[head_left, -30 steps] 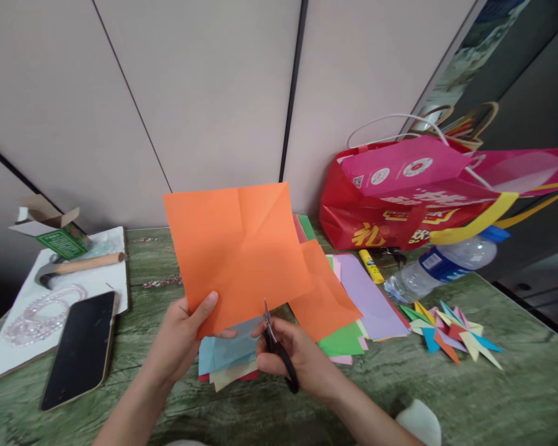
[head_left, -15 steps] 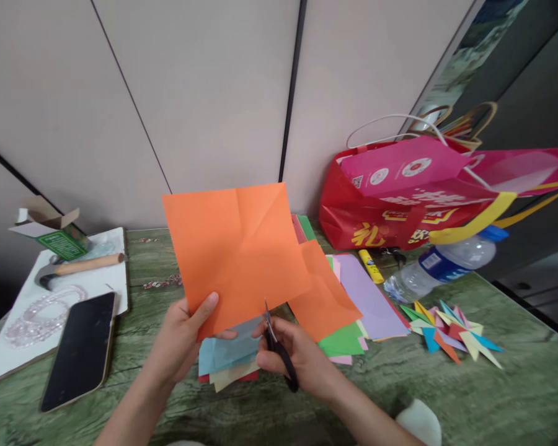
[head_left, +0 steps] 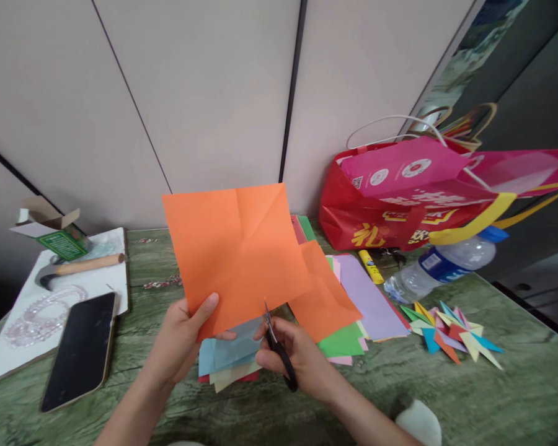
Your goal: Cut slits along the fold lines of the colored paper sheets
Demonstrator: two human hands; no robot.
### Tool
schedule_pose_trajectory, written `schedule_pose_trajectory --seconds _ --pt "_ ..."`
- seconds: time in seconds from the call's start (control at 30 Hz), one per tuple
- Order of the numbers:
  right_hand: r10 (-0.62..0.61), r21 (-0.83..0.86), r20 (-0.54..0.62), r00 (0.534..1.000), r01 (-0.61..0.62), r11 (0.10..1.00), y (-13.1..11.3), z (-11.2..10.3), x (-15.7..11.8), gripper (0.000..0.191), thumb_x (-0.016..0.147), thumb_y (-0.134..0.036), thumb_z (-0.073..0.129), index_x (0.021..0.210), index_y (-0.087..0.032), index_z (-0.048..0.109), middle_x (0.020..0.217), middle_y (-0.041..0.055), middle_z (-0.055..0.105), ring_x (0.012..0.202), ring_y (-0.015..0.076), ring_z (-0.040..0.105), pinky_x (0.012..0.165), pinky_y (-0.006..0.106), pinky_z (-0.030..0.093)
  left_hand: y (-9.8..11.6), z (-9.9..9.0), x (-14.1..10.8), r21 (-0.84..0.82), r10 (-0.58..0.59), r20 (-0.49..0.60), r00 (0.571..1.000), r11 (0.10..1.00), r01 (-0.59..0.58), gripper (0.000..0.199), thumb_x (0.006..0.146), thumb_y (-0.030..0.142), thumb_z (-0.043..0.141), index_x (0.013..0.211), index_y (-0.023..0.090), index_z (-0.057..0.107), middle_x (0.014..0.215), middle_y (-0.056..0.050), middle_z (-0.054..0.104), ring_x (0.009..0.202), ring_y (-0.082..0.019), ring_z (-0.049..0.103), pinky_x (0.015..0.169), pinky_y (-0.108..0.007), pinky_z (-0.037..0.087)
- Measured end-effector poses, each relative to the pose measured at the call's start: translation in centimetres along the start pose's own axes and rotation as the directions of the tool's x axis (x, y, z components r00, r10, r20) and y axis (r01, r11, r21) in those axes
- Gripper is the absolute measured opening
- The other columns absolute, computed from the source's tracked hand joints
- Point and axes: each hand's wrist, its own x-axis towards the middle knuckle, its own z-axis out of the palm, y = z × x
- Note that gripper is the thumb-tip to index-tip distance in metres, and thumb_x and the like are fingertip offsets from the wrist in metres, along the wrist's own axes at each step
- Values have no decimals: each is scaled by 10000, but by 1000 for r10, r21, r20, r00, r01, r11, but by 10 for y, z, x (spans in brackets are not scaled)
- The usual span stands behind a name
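Over the bench (head_left: 142, 322), the left hand (head_left: 179, 341) pinches an orange sheet (head_left: 237, 254) near its lower-left corner; the right hand (head_left: 302, 359), grip clamped on scissors (head_left: 283, 360), holds their tips at the sheet's lower edge.

Head view, forward and down over table (head_left: 516, 402)

- Red bag (head_left: 335, 214): a big yellow character, 礼 (head_left: 369, 234); its other lettering is only partly legible.
- Pink bag (head_left: 400, 160): a square code and two round labels, too small to read.
- Bottle (head_left: 477, 253): white letters on blue, unclear.
- Green box (head_left: 64, 243), glue stick (head_left: 371, 267): print too tiny.
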Motion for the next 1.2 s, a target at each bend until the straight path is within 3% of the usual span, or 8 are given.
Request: schedule_pose_trajectory --seconds 0.43,0.63,1.0,1.2 --pt "-5 -15 -14 1000 5 1000 0 1 1 436 609 -530 702 760 -186 480 548 -83 374 496 76 327 481 230 235 2 2 -2 -22 2 -7 1000 1000 -2 232 669 279 706 868 160 705 955 -61 720 684 -207 671 458 -297 586" --pt "-13 -35 -42 999 12 999 0 3 1 413 603 -509 710 708 -185 476 536 -72 426 478 78 362 471 224 265 1 1 -3 -13 8 -4 1000 1000 -8 202 681 284 695 838 158 705 968 -56 716 622 -179 663 461 -293 586" --pt "30 -16 -64 997 -31 999 5 3 2 416 601 -520 698 672 -174 478 498 -70 461 388 62 399 397 201 296 3 3 -2 2 16 -8 1000 1000 -16 225 662 302 709 832 153 708 975 -72 710 700 -215 667 466 -301 588" --pt "14 -4 -56 998 -14 1000 9 1 2 421 602 -476 724 789 -168 507 502 -76 472 427 76 429 430 205 311 3 3 -4 -2 -7 1 1000 1000 7 274 667 300 705 902 160 700 974 -64 710 682 -202 667 466 -296 584"
